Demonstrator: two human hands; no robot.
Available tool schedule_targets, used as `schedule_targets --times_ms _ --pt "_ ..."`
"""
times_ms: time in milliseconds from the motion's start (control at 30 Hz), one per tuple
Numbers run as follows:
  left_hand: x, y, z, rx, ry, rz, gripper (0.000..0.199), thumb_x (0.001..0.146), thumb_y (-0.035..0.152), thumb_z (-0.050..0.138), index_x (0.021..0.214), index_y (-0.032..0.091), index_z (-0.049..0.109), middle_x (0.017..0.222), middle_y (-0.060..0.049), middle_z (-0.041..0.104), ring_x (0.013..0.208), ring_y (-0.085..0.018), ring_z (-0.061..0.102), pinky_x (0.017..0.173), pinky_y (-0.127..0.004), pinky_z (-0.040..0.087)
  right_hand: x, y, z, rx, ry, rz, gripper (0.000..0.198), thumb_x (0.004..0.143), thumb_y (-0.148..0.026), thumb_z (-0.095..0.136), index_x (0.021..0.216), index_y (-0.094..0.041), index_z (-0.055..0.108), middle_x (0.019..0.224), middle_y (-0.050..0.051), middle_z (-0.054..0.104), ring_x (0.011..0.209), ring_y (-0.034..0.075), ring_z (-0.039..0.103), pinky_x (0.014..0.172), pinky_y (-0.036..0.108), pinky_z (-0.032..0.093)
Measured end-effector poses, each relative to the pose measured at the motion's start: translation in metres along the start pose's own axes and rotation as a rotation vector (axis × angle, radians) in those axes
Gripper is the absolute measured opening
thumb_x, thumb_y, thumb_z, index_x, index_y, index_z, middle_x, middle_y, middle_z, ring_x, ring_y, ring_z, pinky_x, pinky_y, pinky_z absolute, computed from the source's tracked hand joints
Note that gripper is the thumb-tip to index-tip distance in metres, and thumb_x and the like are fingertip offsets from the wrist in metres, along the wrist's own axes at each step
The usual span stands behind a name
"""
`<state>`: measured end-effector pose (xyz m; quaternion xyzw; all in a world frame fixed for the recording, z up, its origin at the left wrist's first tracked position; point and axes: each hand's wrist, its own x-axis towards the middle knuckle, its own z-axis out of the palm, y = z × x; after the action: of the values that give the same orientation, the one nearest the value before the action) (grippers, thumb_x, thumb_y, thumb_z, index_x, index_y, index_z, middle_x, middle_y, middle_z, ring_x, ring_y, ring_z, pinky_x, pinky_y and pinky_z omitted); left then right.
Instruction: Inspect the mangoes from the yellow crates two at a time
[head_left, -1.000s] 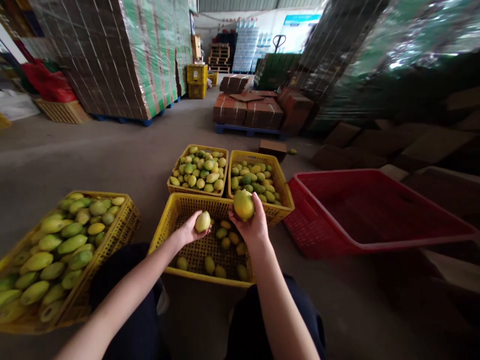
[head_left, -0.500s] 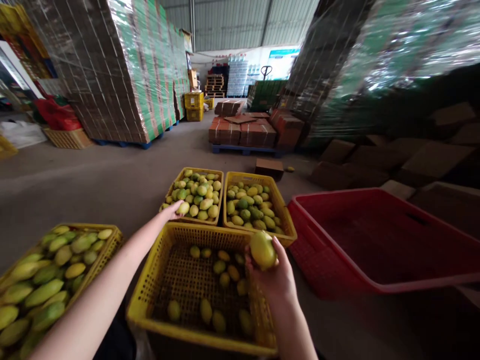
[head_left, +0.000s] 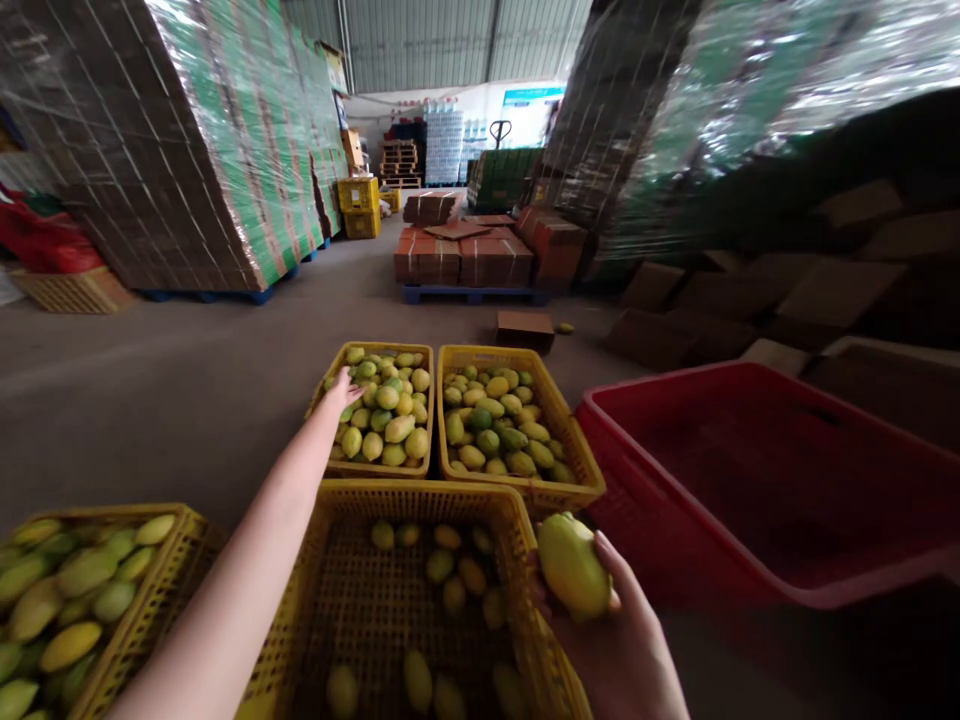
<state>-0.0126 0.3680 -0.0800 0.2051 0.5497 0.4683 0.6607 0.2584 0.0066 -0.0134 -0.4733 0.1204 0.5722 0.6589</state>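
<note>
My left hand (head_left: 345, 388) is stretched over the far left yellow crate (head_left: 432, 400), its fingers extended and holding nothing. Yellow and green lemons (head_left: 399, 428) fill that crate. In my right hand (head_left: 626, 635) rests a large yellow-green lemon (head_left: 574, 565), gripped between thumb and fingers above the right rim of the nearest yellow crate (head_left: 420, 490). Several lemons (head_left: 418, 680) lie scattered on the slotted floor of this near crate. Beside the far left crate stands another yellow crate (head_left: 574, 430) heaped with lemons.
A yellow crate (head_left: 184, 520) of longer greenish lemons sits at lower left. On the right is a large red bin (head_left: 637, 470). Cardboard pieces (head_left: 652, 340) lie behind it. Farther off are a small carton (head_left: 525, 330), a blue pallet (head_left: 472, 294) with flattened boxes, and wrapped stacks (head_left: 247, 150).
My left hand has let go of a lemon in the far left crate and opened. My right hand, still gripping its lemon, has shifted right and lower in view. The camera view has turned.
</note>
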Motion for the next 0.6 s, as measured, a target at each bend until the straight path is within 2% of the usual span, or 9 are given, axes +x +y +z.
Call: schedule_targets --times_ms 67,167,267,367,433,500,600 --pt "-0.024 -0.011 -0.016 0.092 -0.019 -0.011 0.037 0.102 0.032 0.031 0.124 0.009 0.052 0.082 -0.007 0.063 0.066 -0.012 0.059 0.060 -0.019 0.047 -0.003 0.007 0.007 -0.019 -0.043 0.014 0.030 0.064 -0.031 0.077 0.091 -0.021 0.068 0.076 0.005 0.074 0.061 0.021 0.070 0.046 0.028 0.056" --pt "-0.077 -0.037 -0.048 0.271 -0.090 -0.064 0.032 0.099 0.033 0.041 0.105 0.010 0.063 0.078 -0.009 0.067 0.064 -0.016 0.063 0.059 -0.022 0.048 -0.004 0.017 0.012 -0.071 -0.154 0.041 0.029 0.065 -0.035 0.078 0.087 -0.021 0.067 0.072 0.004 0.074 0.059 0.020 0.070 0.046 0.027 0.055" --pt "-0.136 -0.080 -0.087 0.489 -0.147 -0.164 0.027 0.091 0.038 0.056 0.090 0.013 0.067 0.075 -0.011 0.070 0.063 -0.021 0.068 0.055 -0.027 0.049 -0.005 0.030 0.015 -0.107 -0.222 0.039 0.028 0.066 -0.035 0.078 0.087 -0.022 0.066 0.073 0.003 0.074 0.061 0.020 0.071 0.047 0.026 0.055" --pt "-0.187 -0.133 -0.121 0.701 -0.167 -0.230 0.018 0.082 0.034 0.069 0.074 0.018 0.064 0.060 -0.004 0.063 0.056 -0.022 0.066 0.048 -0.028 0.046 -0.005 0.050 0.020 -0.194 -0.271 0.032 0.024 0.066 -0.033 0.076 0.085 -0.021 0.067 0.068 0.002 0.073 0.053 0.016 0.067 0.044 0.023 0.052" --pt "-0.216 -0.171 -0.138 0.783 -0.181 -0.216 0.019 0.079 0.031 0.073 0.067 0.021 0.062 0.054 0.000 0.056 0.059 -0.023 0.067 0.050 -0.029 0.048 -0.004 0.068 0.022 -0.301 -0.299 0.024 0.022 0.065 -0.030 0.076 0.082 -0.020 0.067 0.064 0.001 0.071 0.048 0.014 0.063 0.041 0.021 0.049" --pt "-0.243 -0.207 -0.148 0.833 -0.186 -0.160 0.020 0.082 0.033 0.072 0.070 0.019 0.063 0.060 0.001 0.058 0.065 -0.019 0.066 0.058 -0.029 0.051 0.000 0.087 0.018 -0.420 -0.348 -0.009 0.019 0.065 -0.030 0.076 0.078 -0.018 0.067 0.061 0.000 0.069 0.046 0.013 0.061 0.040 0.020 0.048" --pt "-0.281 -0.255 -0.158 0.906 -0.166 -0.027 0.025 0.092 0.034 0.059 0.074 0.016 0.062 0.069 0.000 0.061 0.069 -0.015 0.064 0.071 -0.031 0.055 0.004 0.110 -0.001 -0.612 -0.448 0.018 0.020 0.063 -0.027 0.079 0.075 -0.016 0.068 0.057 -0.001 0.066 0.044 0.014 0.060 0.035 0.021 0.046"
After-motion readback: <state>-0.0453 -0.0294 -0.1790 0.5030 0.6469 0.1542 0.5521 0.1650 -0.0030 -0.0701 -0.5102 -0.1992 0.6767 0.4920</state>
